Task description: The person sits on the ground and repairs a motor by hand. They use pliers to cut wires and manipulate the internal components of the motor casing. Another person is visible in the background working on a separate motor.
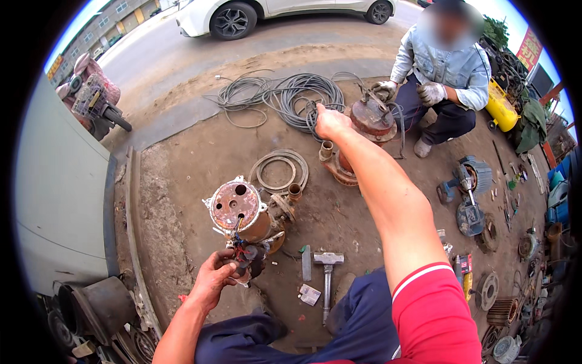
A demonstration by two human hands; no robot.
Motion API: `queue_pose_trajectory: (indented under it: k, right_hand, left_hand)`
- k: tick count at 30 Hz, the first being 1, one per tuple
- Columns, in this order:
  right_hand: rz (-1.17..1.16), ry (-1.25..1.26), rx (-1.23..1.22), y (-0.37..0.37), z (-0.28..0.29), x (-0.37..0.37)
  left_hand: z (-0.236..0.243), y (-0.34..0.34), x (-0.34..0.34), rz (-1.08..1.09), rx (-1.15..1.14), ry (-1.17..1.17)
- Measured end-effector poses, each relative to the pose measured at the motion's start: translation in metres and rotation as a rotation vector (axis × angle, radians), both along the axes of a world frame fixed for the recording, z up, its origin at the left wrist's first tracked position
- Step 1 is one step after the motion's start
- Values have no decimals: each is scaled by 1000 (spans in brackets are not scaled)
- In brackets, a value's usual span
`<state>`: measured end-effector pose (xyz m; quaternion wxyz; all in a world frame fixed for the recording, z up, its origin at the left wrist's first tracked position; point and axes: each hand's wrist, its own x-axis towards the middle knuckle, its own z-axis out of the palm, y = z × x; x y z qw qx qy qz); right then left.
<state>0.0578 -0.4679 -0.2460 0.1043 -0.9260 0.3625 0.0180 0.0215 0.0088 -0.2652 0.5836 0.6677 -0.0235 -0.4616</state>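
My left hand (219, 273) grips a dark component with red wires (245, 258) at the near side of a rusty cylindrical pump housing (233, 223) with a round flanged top and a brass-coloured pipe stub. My right hand (332, 124) is stretched out at the left of a second, reddish pump (370, 121), index finger forward and other fingers curled; what they hold, if anything, is hidden. A coil of grey cable (291, 88) lies behind it. Rings (264, 158) lie between the pumps. A hammer (327, 285) and a grey bar (306, 261) lie between my legs.
A co-worker (445, 85) squats back right, gloved hands by the reddish pump. Motor parts (470, 212), tools and a yellow tank (503, 103) line the right. A grey cabinet-like panel (60, 206) and drum (106, 309) stand left. A white car (273, 12) and scooter (97, 97) are beyond.
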Motion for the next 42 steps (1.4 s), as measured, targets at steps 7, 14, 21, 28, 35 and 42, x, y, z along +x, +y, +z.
queue_pose_trajectory:
  k: [7,14,21,28,35,42]
  right_hand:
    - [18,6,-45,12,5,-28]
    - [-176,-139,-127,3,-4,-80]
    - [-271,-108,-32,-12,-15,-124]
    - [-232,-171,51,6,1,-124]
    - [422,-319,501,181,29,-153]
    - [956,-478,444,295,37,-204]
  left_hand:
    - [3,0,-1,-10,-22,-16]
    - [10,8,-4,8,-49,-25]
    - [16,9,-6,1,-50,-26]
    - [12,8,-6,6,-57,-40]
    - [14,5,-10,-4,-66,-58]
    - [29,-1,-26,-68,-43,-137]
